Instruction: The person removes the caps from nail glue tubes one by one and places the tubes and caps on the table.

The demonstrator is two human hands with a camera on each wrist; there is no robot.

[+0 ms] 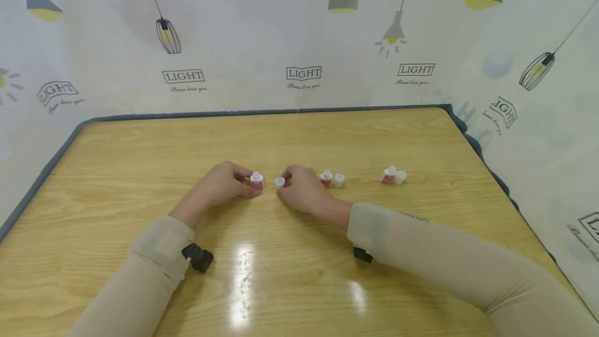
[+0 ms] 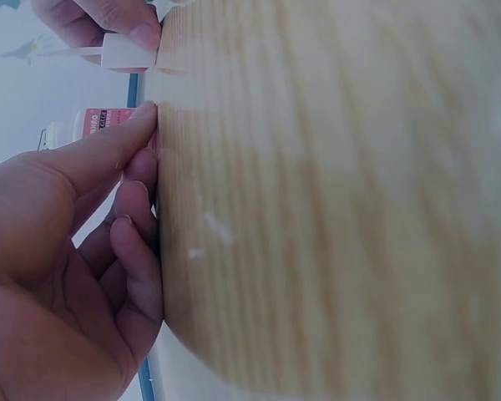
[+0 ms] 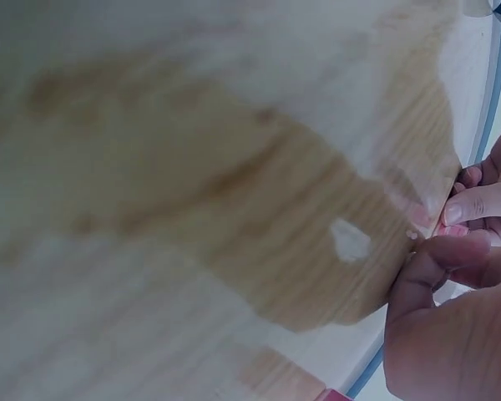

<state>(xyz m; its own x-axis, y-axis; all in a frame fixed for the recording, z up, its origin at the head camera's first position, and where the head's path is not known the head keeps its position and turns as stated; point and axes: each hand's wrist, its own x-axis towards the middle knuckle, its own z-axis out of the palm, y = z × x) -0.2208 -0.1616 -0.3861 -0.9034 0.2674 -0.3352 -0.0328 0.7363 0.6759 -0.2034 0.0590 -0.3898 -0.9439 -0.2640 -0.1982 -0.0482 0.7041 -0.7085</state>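
Note:
My left hand point(image 1: 224, 183) pinches a small glue bottle point(image 1: 257, 183) with a red label and white top, upright on the table. In the left wrist view, thumb and fingertips press on the label point(image 2: 104, 121) low down at the tabletop. Just to the right, my right hand point(image 1: 301, 189) holds a white cap point(image 1: 280, 182) between thumb and finger. A thin pale stem point(image 2: 71, 52) juts up from that cap point(image 2: 127, 52) in the left wrist view, and its wide end is at the wood. A gap separates bottle and cap. Fingers mostly hide the cap in the right wrist view.
Right of my right hand stands a second red-labelled bottle point(image 1: 326, 179) with a white cap point(image 1: 339, 180) beside it. Farther right is a third bottle point(image 1: 389, 176), its cap point(image 1: 400, 177) close against it. The glossy wooden table point(image 1: 281, 285) has a dark edge strip point(image 1: 187, 115) along the wall.

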